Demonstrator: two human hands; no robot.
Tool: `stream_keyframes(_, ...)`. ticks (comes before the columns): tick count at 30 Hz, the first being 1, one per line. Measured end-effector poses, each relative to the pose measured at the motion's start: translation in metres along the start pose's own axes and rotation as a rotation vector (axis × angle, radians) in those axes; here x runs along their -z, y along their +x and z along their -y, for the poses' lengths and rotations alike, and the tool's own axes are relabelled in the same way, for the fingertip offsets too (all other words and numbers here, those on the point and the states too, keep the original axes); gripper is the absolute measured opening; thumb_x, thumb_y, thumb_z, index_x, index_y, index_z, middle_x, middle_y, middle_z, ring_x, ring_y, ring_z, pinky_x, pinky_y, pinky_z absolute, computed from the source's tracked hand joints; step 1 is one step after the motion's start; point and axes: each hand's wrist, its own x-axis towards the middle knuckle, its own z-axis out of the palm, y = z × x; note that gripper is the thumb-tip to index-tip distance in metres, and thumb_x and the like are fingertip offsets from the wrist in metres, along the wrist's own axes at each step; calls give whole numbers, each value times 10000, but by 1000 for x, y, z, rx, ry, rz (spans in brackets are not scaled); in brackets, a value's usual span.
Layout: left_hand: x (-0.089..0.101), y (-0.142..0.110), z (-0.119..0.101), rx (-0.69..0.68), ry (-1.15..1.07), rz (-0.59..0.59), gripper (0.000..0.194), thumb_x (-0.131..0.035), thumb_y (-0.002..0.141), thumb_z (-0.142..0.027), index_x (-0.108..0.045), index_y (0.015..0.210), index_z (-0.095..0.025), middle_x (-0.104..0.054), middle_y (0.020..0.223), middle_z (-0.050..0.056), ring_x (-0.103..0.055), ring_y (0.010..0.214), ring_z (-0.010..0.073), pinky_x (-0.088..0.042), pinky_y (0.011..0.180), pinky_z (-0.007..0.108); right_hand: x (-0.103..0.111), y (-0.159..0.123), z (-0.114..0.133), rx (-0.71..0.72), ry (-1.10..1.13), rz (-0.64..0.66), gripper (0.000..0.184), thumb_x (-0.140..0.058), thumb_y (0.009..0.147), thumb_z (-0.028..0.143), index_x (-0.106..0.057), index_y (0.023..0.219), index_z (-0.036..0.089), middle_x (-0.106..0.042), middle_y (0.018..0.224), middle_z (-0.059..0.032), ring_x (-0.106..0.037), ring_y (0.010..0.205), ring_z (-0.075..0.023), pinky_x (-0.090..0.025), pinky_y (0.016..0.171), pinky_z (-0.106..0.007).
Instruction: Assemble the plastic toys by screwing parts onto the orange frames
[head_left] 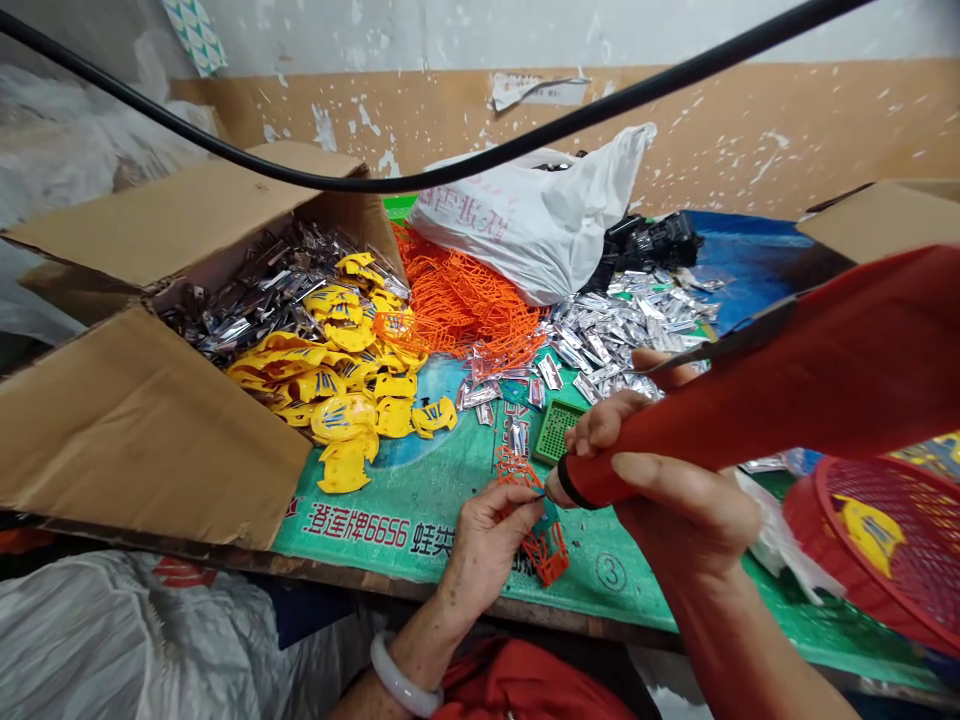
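Observation:
My right hand [675,490] is wrapped round a thick, red-covered electric screwdriver [720,390], which has a black ring near its pale nose. The nose points down and left, towards the fingertips of my left hand [491,535]. My left thumb and finger are pinched together at the nose, on something small and dark that I cannot make out. Just beneath and beside these fingers lies an orange lattice part [551,560] on the green printed sheet [360,525]. Behind the nose sits a small green basket [556,430], partly hidden by my right hand.
An open cardboard box [217,430] spills dark shiny pieces and yellow shells [345,415] at left. Behind are orange lattice parts [457,300], a white plastic bag [517,220] and silvery pieces [622,320]. A red basket [885,540] stands right. A black cable [390,185] hangs across.

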Motion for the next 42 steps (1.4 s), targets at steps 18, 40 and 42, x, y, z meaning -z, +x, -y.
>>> stream_keyframes(18,7,6,10,111,-114,-100,327,-772,665,-314,-724,962,-186,-704,913,28,-621,757,155,-521,730,290,18,-14,4,59,-70,-106,493,-668,613,111,-595,1055,317,-595,658,39,-569,626,-161,-494,607,-334)
stream_keyframes(40,4,5,3,113,-184,-98,493,-739,703,-267,-618,1175,-190,-651,1069,59,-614,834,164,-557,693,281,22,-18,-15,52,24,-102,492,-701,624,101,-596,1060,303,-611,699,38,-572,626,-141,-479,579,-297)
stream_keyframes(42,3,5,3,121,-192,-92,540,-731,711,-267,-580,1224,-198,-647,1083,66,-616,840,174,-563,682,290,23,-19,-15,50,26,-99,484,-702,629,100,-597,1058,300,-610,709,37,-578,631,-141,-484,586,-300)
